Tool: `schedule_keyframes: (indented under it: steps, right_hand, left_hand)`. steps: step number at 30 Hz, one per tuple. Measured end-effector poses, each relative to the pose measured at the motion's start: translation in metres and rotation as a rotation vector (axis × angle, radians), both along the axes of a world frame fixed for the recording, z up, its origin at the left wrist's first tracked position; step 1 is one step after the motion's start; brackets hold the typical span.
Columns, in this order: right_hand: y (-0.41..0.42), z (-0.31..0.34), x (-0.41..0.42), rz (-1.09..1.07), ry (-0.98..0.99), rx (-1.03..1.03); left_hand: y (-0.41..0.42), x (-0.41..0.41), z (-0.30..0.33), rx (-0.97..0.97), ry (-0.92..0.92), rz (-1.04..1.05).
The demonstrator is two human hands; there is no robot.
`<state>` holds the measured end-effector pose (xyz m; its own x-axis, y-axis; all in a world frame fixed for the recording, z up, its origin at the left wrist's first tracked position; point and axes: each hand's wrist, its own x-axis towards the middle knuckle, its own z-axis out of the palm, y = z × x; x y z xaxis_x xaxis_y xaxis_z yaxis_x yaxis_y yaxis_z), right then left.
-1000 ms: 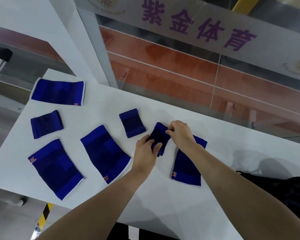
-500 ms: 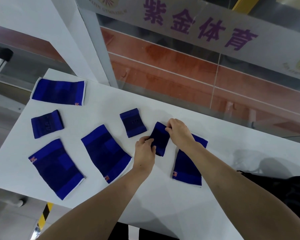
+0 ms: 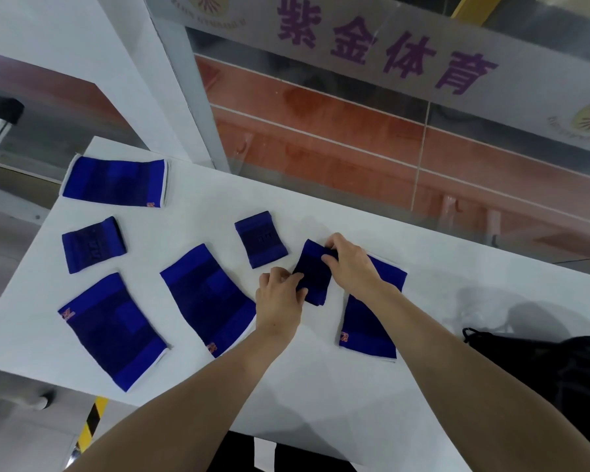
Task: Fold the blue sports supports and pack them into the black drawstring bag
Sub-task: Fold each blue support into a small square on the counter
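On the white table (image 3: 321, 386), the left hand (image 3: 279, 303) and the right hand (image 3: 351, 264) both pinch a small support (image 3: 313, 279), left fingers at its near-left edge, right fingers at its far corner. It partly overlaps a long support (image 3: 372, 325) under the right forearm. Five more blue supports lie flat to the left. The black bag (image 3: 559, 366) sits at the table's right edge.
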<state>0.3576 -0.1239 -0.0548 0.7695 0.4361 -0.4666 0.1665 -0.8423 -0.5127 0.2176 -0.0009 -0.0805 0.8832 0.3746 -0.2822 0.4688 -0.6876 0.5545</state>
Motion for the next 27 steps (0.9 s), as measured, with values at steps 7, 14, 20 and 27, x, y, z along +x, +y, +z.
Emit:
schedule_keyframes:
  steps: [7,14,20,27]
  right_hand:
    - [-0.016,0.02,-0.019,0.056,-0.192,0.371]
    - [-0.041,0.01,-0.058,0.21,-0.404,0.323]
    - [-0.057,-0.013,-0.077,0.298,-0.23,0.113]
    - [-0.043,-0.004,-0.065,0.081,-0.02,0.12]
  left_hand:
    - [0.02,0.026,0.031,-0.418,-0.139,0.141]
    - [0.031,0.001,0.026,-0.207,-0.396,-0.149]
    - [0.032,-0.024,0.001,-0.156,-0.067,-0.376]
    - [0.025,-0.012,0.005,-0.239,-0.006,-0.138]
